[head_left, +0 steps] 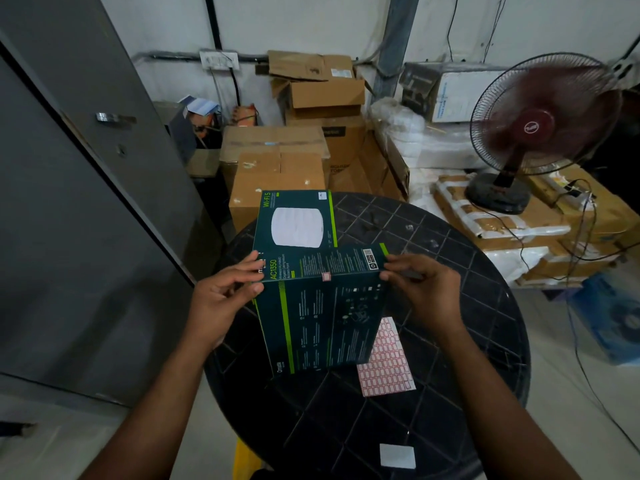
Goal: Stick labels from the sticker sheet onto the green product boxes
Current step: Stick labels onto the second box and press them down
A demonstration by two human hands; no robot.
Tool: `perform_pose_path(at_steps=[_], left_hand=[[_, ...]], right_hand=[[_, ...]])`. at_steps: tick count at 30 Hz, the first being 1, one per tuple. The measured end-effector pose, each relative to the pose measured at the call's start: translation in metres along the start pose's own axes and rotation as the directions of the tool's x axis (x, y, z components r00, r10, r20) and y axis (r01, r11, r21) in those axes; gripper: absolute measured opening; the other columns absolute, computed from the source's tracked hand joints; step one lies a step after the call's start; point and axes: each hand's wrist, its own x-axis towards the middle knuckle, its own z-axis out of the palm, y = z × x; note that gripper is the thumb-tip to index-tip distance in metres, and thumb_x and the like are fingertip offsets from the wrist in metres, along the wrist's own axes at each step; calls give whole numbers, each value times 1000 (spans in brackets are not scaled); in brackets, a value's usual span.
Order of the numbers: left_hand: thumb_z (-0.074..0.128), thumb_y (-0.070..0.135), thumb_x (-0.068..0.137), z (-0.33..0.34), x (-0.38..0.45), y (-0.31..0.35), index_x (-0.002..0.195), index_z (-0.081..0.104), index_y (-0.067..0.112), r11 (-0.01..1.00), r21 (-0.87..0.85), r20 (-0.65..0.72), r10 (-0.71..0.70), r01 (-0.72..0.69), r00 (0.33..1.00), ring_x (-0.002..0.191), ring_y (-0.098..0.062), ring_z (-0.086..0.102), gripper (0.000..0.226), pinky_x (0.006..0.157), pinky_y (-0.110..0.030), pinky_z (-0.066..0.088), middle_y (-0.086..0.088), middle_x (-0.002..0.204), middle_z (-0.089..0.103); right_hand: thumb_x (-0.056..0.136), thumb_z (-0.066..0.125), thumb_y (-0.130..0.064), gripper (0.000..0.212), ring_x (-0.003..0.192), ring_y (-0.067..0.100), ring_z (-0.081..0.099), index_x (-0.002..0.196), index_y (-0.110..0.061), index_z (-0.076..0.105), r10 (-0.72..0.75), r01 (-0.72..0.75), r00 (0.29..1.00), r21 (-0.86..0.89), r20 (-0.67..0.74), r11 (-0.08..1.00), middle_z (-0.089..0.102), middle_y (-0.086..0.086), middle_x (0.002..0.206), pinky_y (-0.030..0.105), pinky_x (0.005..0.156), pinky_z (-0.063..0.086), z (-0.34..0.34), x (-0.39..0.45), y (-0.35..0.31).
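A dark green product box (322, 313) is held tilted above the black round table (450, 358). My left hand (225, 292) grips its left upper corner, and my right hand (419, 289) pinches its right upper corner. A small red-framed label (326, 277) sits on the box's top edge between my hands. A second green box (294, 220) with a white disc picture lies flat on the table behind it. The pink-red sticker sheet (388, 365) lies on the table, partly under the held box's right lower corner.
A white paper square (397, 456) lies near the table's front edge. Brown cartons (277, 168) are stacked behind the table. A spinning maroon fan (533, 133) stands on wrapped parcels at the right, with cables trailing down. A grey metal cabinet (86, 202) fills the left.
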Motion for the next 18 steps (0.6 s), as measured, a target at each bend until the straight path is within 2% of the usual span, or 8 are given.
perform_pose_path(at_steps=[3, 5, 7, 9, 10, 12, 16, 18], left_hand=[[82, 49, 75, 2, -6, -2, 107, 77, 27, 966, -227, -93, -148, 124, 985, 132, -18, 55, 39, 106, -32, 48, -4, 136, 64], [66, 46, 91, 9, -11, -1, 128, 63, 34, 933, -251, -187, -310, 259, 932, 130, -22, 52, 38, 104, -42, 47, -5, 146, 54], [49, 48, 100, 18, -16, -1, 134, 51, 43, 831, -45, -159, -554, 554, 817, 133, -22, 45, 34, 104, -52, 41, 5, 147, 48], [43, 54, 100, 28, -22, -1, 123, 58, 43, 654, -42, -44, -757, 756, 652, 129, -24, 47, 29, 106, -59, 39, 4, 138, 56], [44, 53, 101, 31, -24, -2, 115, 63, 41, 610, -87, -10, -791, 787, 612, 124, -26, 53, 27, 104, -61, 40, 0, 132, 62], [43, 47, 102, 38, -22, 7, 105, 65, 31, 604, -138, -38, -795, 785, 605, 106, -28, 60, 27, 92, -54, 48, -6, 116, 69], [41, 43, 101, 51, -17, 24, 88, 62, 22, 601, -188, -62, -797, 777, 601, 70, -23, 67, 33, 65, -34, 48, -6, 81, 72], [37, 42, 102, 54, -16, 33, 81, 60, 20, 607, -221, -35, -787, 763, 615, 52, -19, 65, 38, 52, -26, 49, -3, 63, 69]], right_hand=[[86, 72, -24, 21, 96, 21, 73, 106, -16, 75, 189, -195, 981, 254, 50, 947, 76, 4, 104, 41, 83, 62, -11, -1, 5], [94, 54, -43, 36, 92, 24, 70, 123, -27, 68, 338, -352, 936, 260, 99, 899, 70, 7, 111, 34, 69, 62, -11, -9, 8], [95, 32, -64, 55, 99, 26, 69, 137, -39, 55, 515, -562, 812, 132, 273, 816, 64, 9, 123, 33, 68, 61, -2, -17, 11], [86, 22, -79, 69, 107, 30, 67, 136, -43, 53, 619, -707, 659, 72, 427, 703, 64, 9, 125, 41, 75, 62, 7, -23, 12], [82, 21, -82, 72, 111, 32, 65, 130, -43, 57, 644, -752, 608, 77, 464, 654, 64, 8, 124, 42, 76, 62, 11, -24, 11], [81, 24, -82, 68, 116, 35, 62, 122, -40, 61, 667, -801, 563, 125, 489, 585, 64, 9, 127, 42, 77, 62, 14, -21, 5], [103, 33, -56, 33, 112, 33, 60, 112, -40, 60, 663, -788, 598, 180, 452, 588, 62, 14, 129, 45, 78, 57, 6, -19, -20], [102, 32, -58, 41, 104, 30, 63, 106, -35, 66, 666, -788, 604, 203, 438, 581, 71, 10, 111, 47, 79, 56, -5, -19, -32]])
